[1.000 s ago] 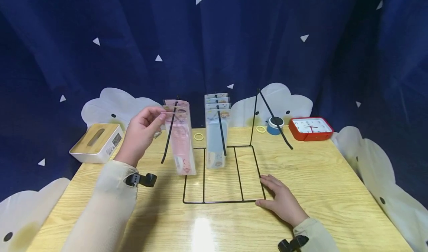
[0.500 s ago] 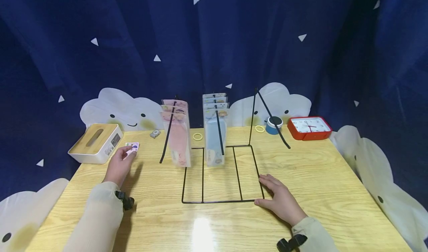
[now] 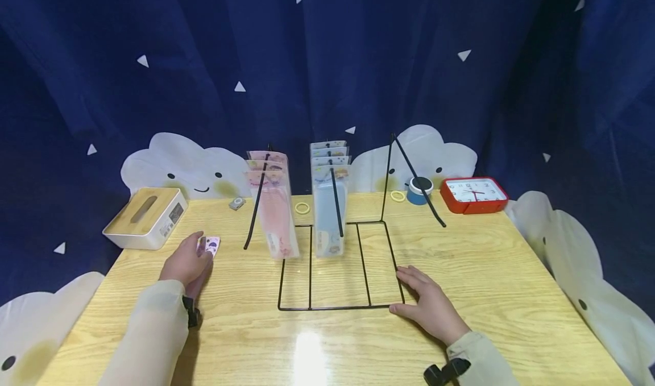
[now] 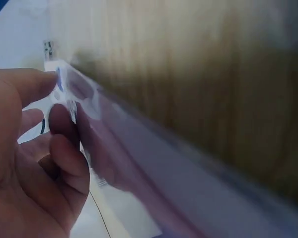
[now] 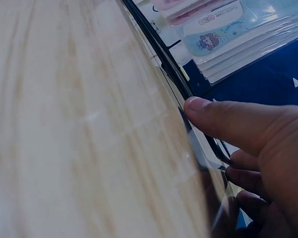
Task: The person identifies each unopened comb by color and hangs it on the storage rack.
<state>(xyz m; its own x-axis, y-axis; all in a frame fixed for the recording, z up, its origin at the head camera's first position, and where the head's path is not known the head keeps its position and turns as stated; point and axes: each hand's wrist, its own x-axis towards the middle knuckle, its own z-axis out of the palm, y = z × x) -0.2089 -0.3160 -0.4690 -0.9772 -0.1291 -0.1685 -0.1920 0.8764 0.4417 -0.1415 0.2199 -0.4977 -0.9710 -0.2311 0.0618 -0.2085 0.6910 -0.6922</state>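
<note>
In the head view my left hand (image 3: 183,261) is at the table's left side, pinching the card end of a packaged pink comb (image 3: 213,244) between thumb and fingers. In the left wrist view the clear wrapper of this comb pack (image 4: 139,158) slants down to the right from the fingertips. My right hand (image 3: 428,302) rests at the front right corner of a black wire display rack (image 3: 340,308), fingers extended and thumb apart. Several pink comb packs (image 3: 276,215) hang on the rack's left hook and several blue comb packs (image 3: 330,215) on its middle hook.
The rack's right hook (image 3: 419,181) is bare. A tissue box (image 3: 145,218) stands at the back left, beyond the left hand. Along the back lie a small grey clip-like object (image 3: 236,203), yellow rings (image 3: 302,208), a blue jar (image 3: 419,191) and a red clock (image 3: 473,195).
My left hand has left the front hanging pink pack, moved down to the left, taken hold of another pack and drawn it a little nearer. The right hand stays on the rack.
</note>
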